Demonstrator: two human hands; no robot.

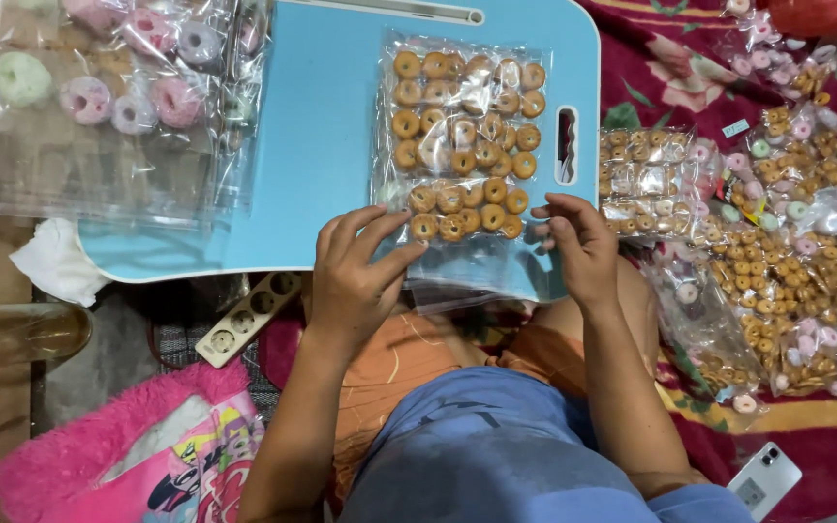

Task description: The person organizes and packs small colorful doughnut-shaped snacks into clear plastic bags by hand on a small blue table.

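The fingers of the left hand are spread and laid flat on the lower left of a clear plastic bag of small brown ring biscuits. The right hand is curled, its fingertips pinching the bag's lower right edge. The bag lies on a light blue lap table, its long axis running away from the person, with the empty end nearest the body and overhanging the table's near edge. A slip is judged possible: the loose rings could shift or spill if that end is tilted or let go. To the right, 1 large heap of similar filled packets is spread on a red patterned cloth. At upper left, bags of pastel rings are stacked.
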